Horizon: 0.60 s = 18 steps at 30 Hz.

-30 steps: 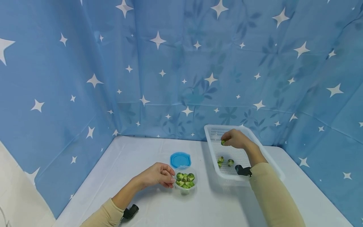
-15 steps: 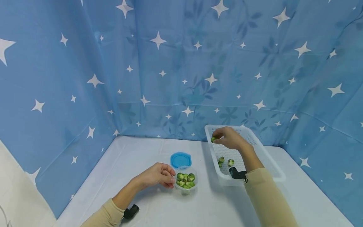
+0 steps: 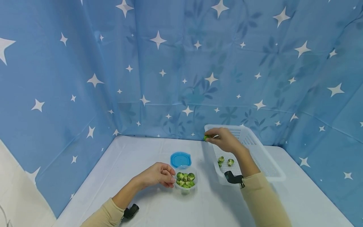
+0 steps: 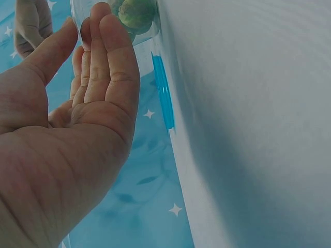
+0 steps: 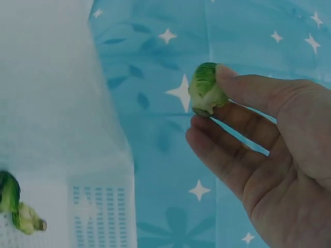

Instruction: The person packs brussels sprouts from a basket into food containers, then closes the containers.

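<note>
White table [image 3: 170, 209] (starry curtain [image 3: 170, 85] behind) bears a tub [image 3: 185, 192] of sprouts [image 3: 180, 176].

We see a sky-blue cloth curtain [image 3: 170, 60] patterned with white four-pointed stars and darker blue leaf sprays, and a white tabletop [image 3: 161, 211]. We note a bright blue round plastic lid [image 3: 180, 159], a clear round plastic tub [image 3: 185, 191], and a white rectangular plastic basket [image 3: 249, 140] with rows of slots. The leafy round sprouts [image 3: 185, 179] run dark to yellowish green; the fabric sleeves [image 3: 265, 198] beige.

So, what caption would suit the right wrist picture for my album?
Right hand pinching a sprout, with more sprouts in the white basket at left.
</note>
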Each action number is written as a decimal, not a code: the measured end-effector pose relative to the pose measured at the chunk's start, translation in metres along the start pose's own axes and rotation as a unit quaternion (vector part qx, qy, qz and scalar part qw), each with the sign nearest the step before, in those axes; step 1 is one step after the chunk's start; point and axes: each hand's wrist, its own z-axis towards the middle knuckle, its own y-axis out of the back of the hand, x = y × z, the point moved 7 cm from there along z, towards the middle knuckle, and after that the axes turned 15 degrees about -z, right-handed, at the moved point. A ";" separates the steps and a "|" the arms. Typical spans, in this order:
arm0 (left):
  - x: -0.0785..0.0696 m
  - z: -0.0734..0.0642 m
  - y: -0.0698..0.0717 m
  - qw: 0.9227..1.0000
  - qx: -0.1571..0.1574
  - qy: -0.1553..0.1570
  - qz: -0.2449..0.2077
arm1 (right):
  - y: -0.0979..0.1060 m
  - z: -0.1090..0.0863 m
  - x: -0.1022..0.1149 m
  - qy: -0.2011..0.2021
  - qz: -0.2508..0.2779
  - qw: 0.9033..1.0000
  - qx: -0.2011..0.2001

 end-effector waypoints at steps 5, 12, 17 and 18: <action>0.001 0.001 0.001 1.000 -0.001 0.002 0.000 | 0.001 -0.003 0.013 0.012 0.018 0.999 -0.029; 0.001 0.001 0.001 1.000 -0.001 0.001 0.007 | -0.005 -0.009 0.028 0.024 0.039 0.998 -0.049; 0.001 0.001 0.001 1.000 0.002 0.001 0.007 | -0.013 -0.013 0.032 0.029 0.050 0.996 -0.063; 0.001 0.001 0.001 1.000 0.002 0.001 0.006 | -0.015 -0.014 0.033 0.031 0.052 0.996 -0.065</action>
